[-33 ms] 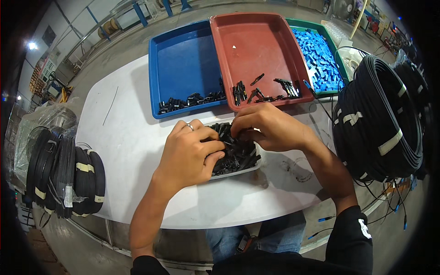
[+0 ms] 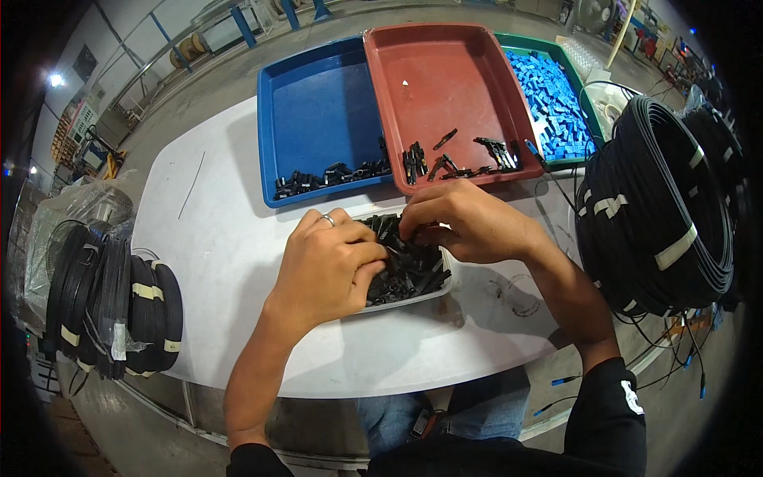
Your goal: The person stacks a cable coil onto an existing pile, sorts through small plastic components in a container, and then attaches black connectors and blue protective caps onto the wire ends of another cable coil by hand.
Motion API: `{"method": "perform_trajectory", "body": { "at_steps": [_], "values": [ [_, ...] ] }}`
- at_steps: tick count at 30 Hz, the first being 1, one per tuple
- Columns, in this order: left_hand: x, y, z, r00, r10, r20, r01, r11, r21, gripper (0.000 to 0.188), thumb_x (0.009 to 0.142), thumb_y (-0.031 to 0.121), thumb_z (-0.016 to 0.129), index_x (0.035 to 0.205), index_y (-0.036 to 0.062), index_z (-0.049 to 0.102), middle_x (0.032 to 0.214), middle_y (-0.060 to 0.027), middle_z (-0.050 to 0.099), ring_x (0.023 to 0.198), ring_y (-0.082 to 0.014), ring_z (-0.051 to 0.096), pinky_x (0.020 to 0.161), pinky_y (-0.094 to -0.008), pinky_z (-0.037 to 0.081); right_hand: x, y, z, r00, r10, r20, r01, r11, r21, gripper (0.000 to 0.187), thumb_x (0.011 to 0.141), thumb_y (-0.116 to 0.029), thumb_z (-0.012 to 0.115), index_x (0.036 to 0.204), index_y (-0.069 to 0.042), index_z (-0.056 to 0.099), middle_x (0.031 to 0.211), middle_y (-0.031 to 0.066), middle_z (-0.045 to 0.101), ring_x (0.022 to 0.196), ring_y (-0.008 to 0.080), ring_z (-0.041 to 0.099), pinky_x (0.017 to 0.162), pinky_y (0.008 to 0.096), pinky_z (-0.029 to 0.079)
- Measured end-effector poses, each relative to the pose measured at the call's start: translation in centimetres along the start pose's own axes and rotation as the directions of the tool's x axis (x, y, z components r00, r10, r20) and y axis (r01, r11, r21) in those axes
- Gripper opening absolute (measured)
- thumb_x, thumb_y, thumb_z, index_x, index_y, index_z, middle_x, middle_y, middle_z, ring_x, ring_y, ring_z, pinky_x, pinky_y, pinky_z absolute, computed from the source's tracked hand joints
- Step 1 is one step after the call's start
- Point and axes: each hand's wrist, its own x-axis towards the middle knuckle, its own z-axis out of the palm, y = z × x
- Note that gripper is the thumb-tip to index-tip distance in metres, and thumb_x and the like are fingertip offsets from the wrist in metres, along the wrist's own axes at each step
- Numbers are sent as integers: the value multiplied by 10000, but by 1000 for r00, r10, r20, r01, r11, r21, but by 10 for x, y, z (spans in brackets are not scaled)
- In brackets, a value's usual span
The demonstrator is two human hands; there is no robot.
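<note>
A shallow pale container (image 2: 423,300) heaped with small black plastic parts (image 2: 412,274) stands at the middle of the table. Over its left side is my left hand (image 2: 330,258), a ring on one finger. Its fingers curl closed at the heap; their tips are partly hidden, so whatever they grip cannot be made out. At the container's far right corner my right hand (image 2: 469,222) reaches into the same parts with fingertips drawn together. What lies between those fingers is hidden too.
Behind the container stand a blue tray (image 2: 322,103) and a red tray (image 2: 445,79), each with black pieces near its front. A green tray (image 2: 588,107) holds many blue pieces (image 2: 552,103). Black cable coils stand at right (image 2: 652,215) and left (image 2: 147,318). The white tabletop (image 2: 207,238) has a curved front edge.
</note>
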Motion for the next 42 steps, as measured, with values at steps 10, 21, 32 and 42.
{"method": "perform_trajectory", "body": {
  "at_steps": [10,21,32,42],
  "values": [
    [3,-5,8,993,-118,6,117,980,-158,136,640,70,761,775,52,774,763,-68,713,698,-233,619,687,-347,487,1,-7,-10,997,77,-25,-73,991,116,148,778,33,714,924,13,712,894,154,707,843,314,687,763,391,535],
    [-6,-20,-8,922,-373,-108,275,823,-497,98,702,17,747,795,33,772,812,-73,732,778,-173,655,746,-297,514,4,-11,-6,991,88,-96,-69,980,189,236,811,-41,751,1035,-1,689,961,111,713,885,235,692,769,360,540],
    [-21,-32,2,872,-436,-220,231,765,-600,68,818,43,676,854,8,723,844,-56,696,728,-110,571,649,-264,427,55,-20,14,993,103,-64,-93,985,148,162,767,-26,752,908,41,711,863,204,731,804,321,731,737,354,559],
    [-78,-5,-1,929,15,-371,-58,993,-106,50,527,74,548,520,93,502,689,-20,631,696,-231,587,686,-366,382,126,55,-10,959,278,-49,-278,960,-4,219,816,-77,709,1010,20,740,881,173,749,849,275,735,802,368,553]
  ]
}}
